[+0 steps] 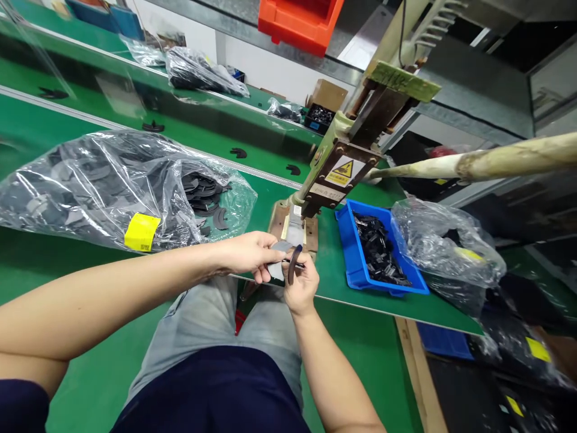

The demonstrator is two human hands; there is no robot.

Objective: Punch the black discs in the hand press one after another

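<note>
My left hand [255,255] is closed on a flat grey piece [276,270] in front of the press base. Close against it, my right hand [302,281] grips a dark curved part [294,264], which stands up between the fingers. The two hands nearly touch, and the pieces meet between them. Just beyond them is the hand press [340,174] with a yellow warning label, its metal base [310,231] on the green table. Small details between the fingertips are hidden.
A clear bag [99,186] of dark curved parts lies left. Right of the press are a blue bin [352,264] of black parts and another plastic bag [446,240]. The press's long lever [496,159] reaches right. A conveyor [189,129] with loose parts runs behind.
</note>
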